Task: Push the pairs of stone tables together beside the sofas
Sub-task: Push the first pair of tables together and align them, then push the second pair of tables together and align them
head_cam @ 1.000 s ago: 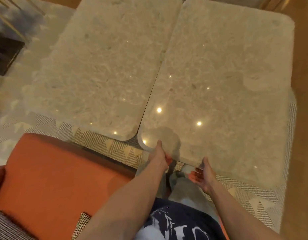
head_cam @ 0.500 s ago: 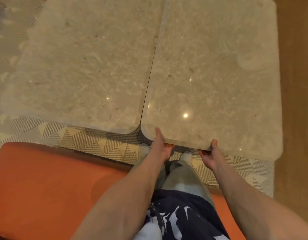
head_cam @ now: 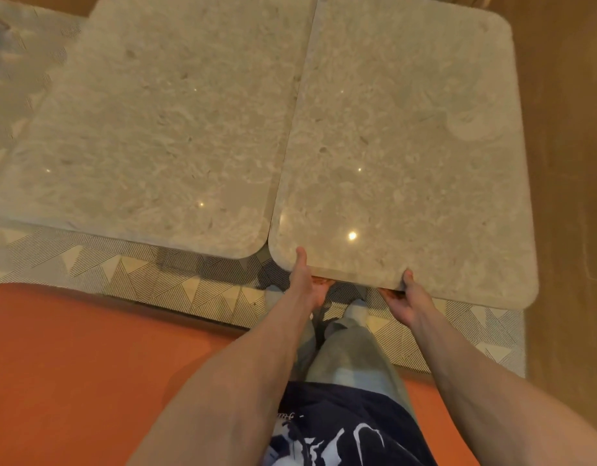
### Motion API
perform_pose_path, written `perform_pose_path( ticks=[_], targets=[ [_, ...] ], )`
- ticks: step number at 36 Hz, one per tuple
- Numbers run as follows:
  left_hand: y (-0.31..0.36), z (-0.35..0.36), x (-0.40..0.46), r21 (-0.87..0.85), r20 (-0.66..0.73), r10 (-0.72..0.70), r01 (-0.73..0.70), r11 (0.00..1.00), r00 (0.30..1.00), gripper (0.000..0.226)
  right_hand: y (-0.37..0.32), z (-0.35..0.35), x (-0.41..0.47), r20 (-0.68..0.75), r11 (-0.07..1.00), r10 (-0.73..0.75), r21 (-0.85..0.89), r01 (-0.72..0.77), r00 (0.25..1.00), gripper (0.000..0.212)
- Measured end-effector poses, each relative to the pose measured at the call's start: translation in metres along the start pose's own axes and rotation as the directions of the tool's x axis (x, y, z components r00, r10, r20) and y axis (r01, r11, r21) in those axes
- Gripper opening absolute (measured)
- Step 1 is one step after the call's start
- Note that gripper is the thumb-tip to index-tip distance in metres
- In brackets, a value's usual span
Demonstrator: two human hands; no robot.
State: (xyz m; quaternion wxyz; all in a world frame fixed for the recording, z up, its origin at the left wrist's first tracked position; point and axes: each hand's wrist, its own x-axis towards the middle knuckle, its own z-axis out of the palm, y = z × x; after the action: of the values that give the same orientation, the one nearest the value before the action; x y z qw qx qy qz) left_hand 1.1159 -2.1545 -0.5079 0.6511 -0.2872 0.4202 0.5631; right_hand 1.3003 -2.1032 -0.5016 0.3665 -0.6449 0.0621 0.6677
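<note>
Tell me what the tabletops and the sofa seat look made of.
Right tabletop and left tabletop: polished beige stone, likely marble or terrazzo, judging by mottled flecks and mirrored light spots. Sofa seat: smooth matte orange upholstery, fabric or leather unclear.

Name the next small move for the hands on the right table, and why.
Probably nudge the right table slightly away, since its near edge sits closer to the sofa than the left table. Both the left hand and right hand already grip that edge.
</note>
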Motion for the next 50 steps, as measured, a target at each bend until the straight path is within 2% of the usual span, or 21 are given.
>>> perform_pose_path(
  ticks=[4,10,12,13,14,15,16,17,18,19,20,22,24,27,30,32,35,38,45,50],
  targets=[
    [0.001,0.0,0.0,-0.024,0.006,-0.03,0.03,0.999,1.0,0.06,-0.001,0.001,-0.003,0.009,1.0,0.001,0.013,-0.001,1.0,0.034],
    [0.002,0.0,0.006,-0.041,-0.014,-0.048,0.047,0.998,0.999,0.066,-0.006,0.0,0.0,0.001,0.999,0.031,0.039,-0.031,1.0,0.043],
    [0.003,0.0,0.004,0.023,-0.054,-0.06,0.061,0.998,0.997,0.067,-0.007,-0.001,0.0,-0.019,0.998,0.044,-0.043,-0.044,0.999,0.043],
    [0.007,-0.001,0.0,0.142,-0.084,-0.061,0.073,0.987,0.995,0.066,-0.009,-0.003,-0.001,-0.047,0.983,0.037,-0.176,-0.045,0.998,0.043],
    [0.012,-0.002,-0.005,0.342,-0.124,-0.055,0.095,0.935,0.991,0.065,-0.012,-0.005,-0.003,-0.075,0.932,0.023,-0.36,-0.048,0.997,0.045],
    [0.02,-0.004,-0.011,0.574,-0.176,-0.038,0.134,0.808,0.984,0.067,-0.016,-0.006,-0.008,-0.098,0.809,-0.003,-0.585,-0.055,0.995,0.05],
    [0.028,-0.001,-0.016,0.764,-0.211,-0.014,0.174,0.622,0.977,0.069,-0.024,-0.005,-0.015,-0.107,0.657,-0.027,-0.751,-0.063,0.994,0.054],
    [0.036,0.009,-0.018,0.874,-0.223,0.0,0.2,0.444,0.975,0.066,-0.035,0.0,-0.021,-0.097,0.531,-0.033,-0.845,-0.065,0.995,0.049],
    [0.045,0.017,-0.021,0.926,-0.205,0.017,0.188,0.329,0.979,0.059,-0.039,0.011,-0.025,-0.069,0.439,-0.032,-0.897,-0.048,0.997,0.039],
    [0.049,0.048,-0.021,0.96,-0.144,0.018,0.136,0.244,0.989,0.051,-0.06,0.026,-0.029,-0.03,0.388,-0.08,-0.922,0.003,0.996,0.028],
    [0.054,0.07,-0.022,0.972,-0.088,0.039,0.077,0.223,0.995,0.046,-0.069,0.044,-0.032,0.029,0.356,-0.144,-0.931,0.079,0.989,0.023],
    [0.054,0.14,-0.026,0.957,0.094,0.087,-0.114,0.266,0.992,0.038,-0.102,0.09,-0.04,0.157,0.375,-0.337,-0.882,0.285,0.928,0.026],
    [0.052,0.195,-0.036,0.899,0.291,0.193,-0.336,0.28,0.937,0.029,-0.127,0.136,-0.06,0.276,0.476,-0.446,-0.732,0.487,0.851,0.024],
    [0.05,0.272,-0.06,0.74,0.556,0.31,-0.629,0.237,0.771,0.024,-0.177,0.175,-0.097,0.378,0.485,-0.644,-0.471,0.737,0.665,0.022],
    [0.047,0.329,-0.084,0.578,0.717,0.324,-0.787,0.216,0.617,0.022,-0.225,0.18,-0.134,0.367,0.446,-0.782,-0.237,0.863,0.505,0.022],
    [0.039,0.357,-0.095,0.504,0.766,0.322,-0.83,0.237,0.557,0.021,-0.248,0.173,-0.15,0.328,0.438,-0.824,-0.15,0.886,0.462,0.021],
    [0.014,0.397,-0.109,0.428,0.826,0.286,-0.871,0.242,0.486,0.023,-0.279,0.16,-0.165,0.244,0.441,-0.866,-0.041,0.896,0.437,0.023],
    [-0.022,0.432,-0.121,0.386,0.88,0.192,-0.889,0.247,0.435,0.025,-0.315,0.138,-0.174,0.158,0.418,-0.9,0.05,0.907,0.406,0.025],
    [-0.093,0.476,-0.122,0.364,0.918,0.075,-0.903,0.226,0.389,0.027,-0.394,0.076,-0.179,0.05,0.368,-0.93,0.162,0.916,0.364,0.026],
    [-0.171,0.516,-0.1,0.324,0.939,0.043,-0.922,0.212,0.34,0.027,-0.461,0.002,-0.15,0.037,0.322,-0.946,0.214,0.922,0.321,0.025]
  ],
)
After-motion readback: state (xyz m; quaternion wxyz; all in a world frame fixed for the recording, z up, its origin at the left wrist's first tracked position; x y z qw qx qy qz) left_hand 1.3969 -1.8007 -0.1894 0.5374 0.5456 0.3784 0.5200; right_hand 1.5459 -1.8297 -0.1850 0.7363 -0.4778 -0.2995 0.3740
